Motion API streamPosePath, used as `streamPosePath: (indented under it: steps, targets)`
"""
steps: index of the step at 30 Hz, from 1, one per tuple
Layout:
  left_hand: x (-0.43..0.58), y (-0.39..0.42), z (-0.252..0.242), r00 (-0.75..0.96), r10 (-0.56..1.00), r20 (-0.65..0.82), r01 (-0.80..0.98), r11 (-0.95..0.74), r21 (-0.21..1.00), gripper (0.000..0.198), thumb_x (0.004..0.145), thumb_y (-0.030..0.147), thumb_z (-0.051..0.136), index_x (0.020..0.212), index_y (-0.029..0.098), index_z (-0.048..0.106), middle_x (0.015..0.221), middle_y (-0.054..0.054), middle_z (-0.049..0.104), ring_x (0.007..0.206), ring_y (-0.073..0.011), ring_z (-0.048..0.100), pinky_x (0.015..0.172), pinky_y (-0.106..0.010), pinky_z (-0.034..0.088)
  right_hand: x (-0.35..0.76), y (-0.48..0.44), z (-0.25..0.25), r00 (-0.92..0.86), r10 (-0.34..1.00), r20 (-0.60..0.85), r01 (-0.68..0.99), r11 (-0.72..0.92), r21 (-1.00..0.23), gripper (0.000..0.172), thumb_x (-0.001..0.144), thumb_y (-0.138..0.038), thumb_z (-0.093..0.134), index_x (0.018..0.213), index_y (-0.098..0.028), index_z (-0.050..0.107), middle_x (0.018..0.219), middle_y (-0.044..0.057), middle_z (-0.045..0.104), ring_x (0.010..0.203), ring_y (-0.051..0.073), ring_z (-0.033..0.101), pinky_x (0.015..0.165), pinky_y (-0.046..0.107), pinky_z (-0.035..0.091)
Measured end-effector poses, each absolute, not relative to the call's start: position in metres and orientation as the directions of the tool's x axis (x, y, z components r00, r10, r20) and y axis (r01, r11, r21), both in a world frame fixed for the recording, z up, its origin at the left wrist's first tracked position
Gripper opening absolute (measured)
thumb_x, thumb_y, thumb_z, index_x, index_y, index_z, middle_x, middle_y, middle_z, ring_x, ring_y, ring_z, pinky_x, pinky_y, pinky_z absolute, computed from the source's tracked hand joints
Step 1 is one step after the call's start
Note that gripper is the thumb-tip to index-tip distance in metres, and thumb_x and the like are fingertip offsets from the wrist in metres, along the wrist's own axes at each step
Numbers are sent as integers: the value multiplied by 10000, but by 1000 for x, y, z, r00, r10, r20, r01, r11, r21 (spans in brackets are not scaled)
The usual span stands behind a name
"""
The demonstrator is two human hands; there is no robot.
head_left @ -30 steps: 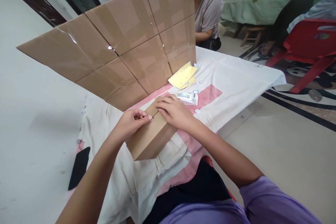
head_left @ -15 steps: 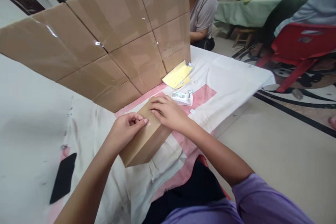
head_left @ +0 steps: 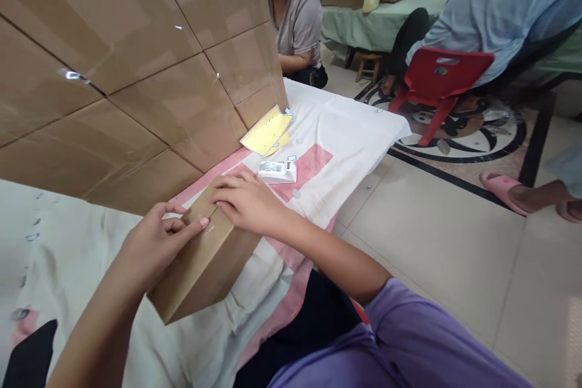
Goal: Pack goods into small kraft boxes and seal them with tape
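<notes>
A small cardboard box (head_left: 204, 260) lies on the cloth-covered table (head_left: 359, 115), its seamed top facing up. The left hand (head_left: 159, 239) is over the box's left edge, thumb tip on the top by the seam, fingers parted from the thumb, with nothing evident between them. Just beside that thumb is a shiny strip (head_left: 208, 230) that looks like clear tape. The right hand (head_left: 248, 203) lies across the box's far end, fingers curled loosely; whether they pinch anything I cannot tell.

Beyond the box are a white tape dispenser (head_left: 284, 178) and, farther off, a folded yellow sheet (head_left: 266, 130). Tall taped cardboard (head_left: 168, 97) stands behind the box.

If the flaps spring up under uneven pressure, the strip could wrinkle or lift before it bonds. Pushing hard at one end might skid the box, as the rumpled cloth beneath offers poor footing. The right hand reaching farther past the box could knock the dispenser.
</notes>
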State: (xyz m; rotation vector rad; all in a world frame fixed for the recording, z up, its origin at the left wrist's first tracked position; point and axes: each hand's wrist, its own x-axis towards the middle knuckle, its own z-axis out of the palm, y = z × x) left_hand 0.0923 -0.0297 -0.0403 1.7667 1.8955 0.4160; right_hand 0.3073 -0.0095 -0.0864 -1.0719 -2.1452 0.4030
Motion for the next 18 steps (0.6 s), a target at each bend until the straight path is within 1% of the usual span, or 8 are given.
streamPosePath:
  steps: [3,5,7,10,13,16,18]
  targets:
    - [95,-27,-36,-23,964,-266,779,184,600,491,719,571,773,1003,278,501,618,103,646,581,-138,555,549,-219,361,308,-18,-80,-480,720,501,618,683,-390,270,980,-147,527,1133,-279,707,1369,30,596,1314,290,392,1004,463,363]
    - [94,-25,-37,0,957,-289,739,194,645,479,734,576,759,1010,289,494,569,111,605,545,-126,509,520,-211,337,308,-25,-78,-552,651,521,590,746,-308,270,982,-166,518,1142,-271,709,1329,36,632,1297,295,414,981,478,360]
    - [93,-23,-39,6,958,-287,725,194,661,476,740,573,756,1022,293,493,528,119,567,505,-114,458,500,-206,305,308,-30,-79,-582,624,522,563,772,-295,254,1000,-252,504,1143,-234,714,1262,52,675,1220,290,473,956,486,366]
    - [95,-23,-39,6,959,-282,716,193,671,476,736,562,767,1021,291,499,511,127,544,471,-95,404,494,-196,270,308,-35,-82,-570,621,538,555,774,-305,320,1010,-372,498,1176,-196,707,1236,75,692,1170,291,505,977,504,348]
    - [99,-26,-35,-1,959,-282,719,197,667,465,729,568,772,994,291,509,519,126,544,501,-102,433,494,-187,279,309,-38,-86,-566,612,553,551,779,-299,331,1030,-403,474,1185,-221,703,1240,75,695,1193,278,502,1020,505,315]
    - [99,-26,-36,1,964,-267,752,176,635,455,735,602,752,978,293,524,557,114,566,548,-124,494,506,-199,331,310,-40,-90,-560,608,563,550,781,-296,315,1036,-401,467,1086,-236,730,1231,77,695,1232,279,487,1037,510,303]
    - [96,-27,-40,8,977,-213,794,123,595,468,733,640,729,974,290,534,576,102,589,553,-144,522,508,-223,364,311,-40,-93,-561,594,576,543,790,-286,306,1033,-386,470,1039,-234,736,1219,82,696,1231,285,489,1044,523,301]
